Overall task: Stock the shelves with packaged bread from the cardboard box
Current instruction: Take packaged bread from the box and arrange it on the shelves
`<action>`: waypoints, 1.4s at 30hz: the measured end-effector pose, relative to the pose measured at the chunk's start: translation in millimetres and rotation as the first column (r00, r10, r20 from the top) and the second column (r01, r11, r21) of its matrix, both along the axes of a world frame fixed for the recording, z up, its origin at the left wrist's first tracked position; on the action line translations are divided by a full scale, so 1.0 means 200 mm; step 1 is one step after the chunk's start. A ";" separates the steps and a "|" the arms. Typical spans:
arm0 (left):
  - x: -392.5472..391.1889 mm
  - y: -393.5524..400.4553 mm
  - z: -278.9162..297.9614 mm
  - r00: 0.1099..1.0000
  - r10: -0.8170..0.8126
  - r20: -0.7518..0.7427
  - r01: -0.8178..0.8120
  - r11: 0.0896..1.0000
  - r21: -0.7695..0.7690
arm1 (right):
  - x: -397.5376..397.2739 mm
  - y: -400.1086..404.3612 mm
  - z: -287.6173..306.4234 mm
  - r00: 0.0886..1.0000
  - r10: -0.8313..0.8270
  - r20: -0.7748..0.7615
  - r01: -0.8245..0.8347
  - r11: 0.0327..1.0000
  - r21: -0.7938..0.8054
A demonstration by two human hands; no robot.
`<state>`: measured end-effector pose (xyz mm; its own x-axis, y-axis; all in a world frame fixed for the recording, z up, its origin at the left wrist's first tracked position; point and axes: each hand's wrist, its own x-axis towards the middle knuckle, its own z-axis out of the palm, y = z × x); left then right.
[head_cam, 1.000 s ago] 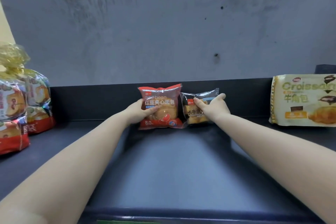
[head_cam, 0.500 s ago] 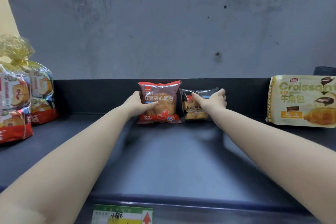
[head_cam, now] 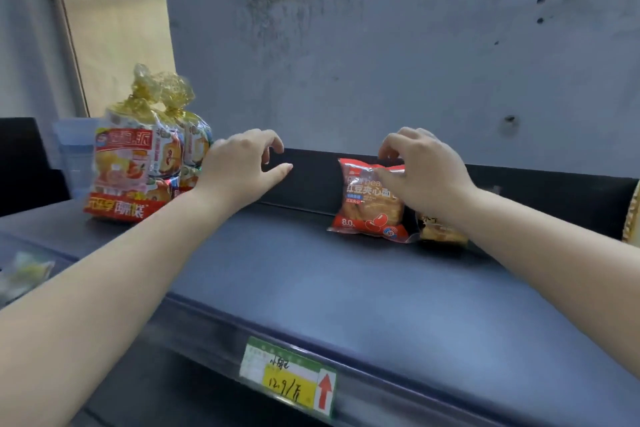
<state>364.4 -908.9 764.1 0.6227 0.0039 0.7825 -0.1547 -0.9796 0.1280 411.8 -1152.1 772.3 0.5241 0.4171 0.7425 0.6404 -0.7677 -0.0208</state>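
While both hands hover empty, fingers loosely curled | left hand [head_cam: 242, 166], right hand [head_cam: 422, 170] in front of red bean bread pack [head_cam: 372, 199] | pack leans on shelf [head_cam: 311, 281] back rail — judged: release gently, square it upright.

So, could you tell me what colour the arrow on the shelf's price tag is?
Red arrow, on a white patch, in the head view.

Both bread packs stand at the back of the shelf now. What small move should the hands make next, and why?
Probably draw both hands back off the shelf to fetch more bread. The left hand hangs free, holding nothing, and the right hand hovers loosely in front of the red bean bread pack, which stands against the back panel with the smaller dark pack beside it.
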 end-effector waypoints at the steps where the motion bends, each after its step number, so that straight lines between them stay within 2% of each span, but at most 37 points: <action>1: -0.07 0.06 0.00 0.999 0.051 0.000 -0.051 0.998 0.046 | -0.02 0.07 0.01 0.999 0.028 0.033 -0.026 0.998 -0.059; 3: -0.20 0.19 -0.01 0.991 0.130 -0.017 -0.128 0.989 0.080 | -0.07 0.22 0.00 0.993 0.084 0.082 -0.069 0.983 -0.171; 7: -0.45 0.45 -0.04 0.955 0.291 -0.064 -0.276 0.944 0.182 | -0.16 0.62 -0.03 0.967 0.242 0.075 -0.203 0.918 -0.341; 9: -0.58 0.59 -0.04 0.927 0.350 -0.133 -0.327 0.930 0.165 | -0.23 0.85 -0.04 0.943 0.319 0.093 -0.254 0.873 -0.417; 12: -0.78 0.83 -0.02 0.873 0.442 -0.205 -0.419 0.896 0.148 | -0.35 1.20 -0.02 0.894 0.441 0.082 -0.364 0.821 -0.440; 17: -1.18 1.25 -0.06 0.728 0.635 -0.260 -0.590 0.772 0.236 | -0.63 1.81 -0.06 0.772 0.631 0.069 -0.522 0.693 -0.497; 22: -1.57 1.62 -0.23 0.540 0.755 -0.372 -0.670 0.653 0.354 | -0.96 2.35 -0.25 0.656 0.754 -0.024 -0.647 0.546 -0.532; 26: -1.83 1.86 -0.40 0.419 0.788 -0.452 -0.722 0.591 0.360 | -1.17 2.70 -0.45 0.589 0.799 -0.117 -0.699 0.432 -0.569; 32: -2.11 2.15 -0.72 0.290 0.764 -0.577 -0.783 0.536 0.316 | -1.36 3.17 -0.80 0.507 0.830 -0.231 -0.736 0.278 -0.617; 38: -2.20 2.48 -1.00 0.147 0.695 -0.703 -0.821 0.483 0.305 | -1.40 3.62 -1.10 0.437 0.820 -0.369 -0.775 0.135 -0.617; 42: -2.18 2.75 -1.17 0.088 0.616 -0.782 -0.861 0.442 0.251 | -1.36 3.94 -1.30 0.385 0.758 -0.526 -0.842 0.057 -0.536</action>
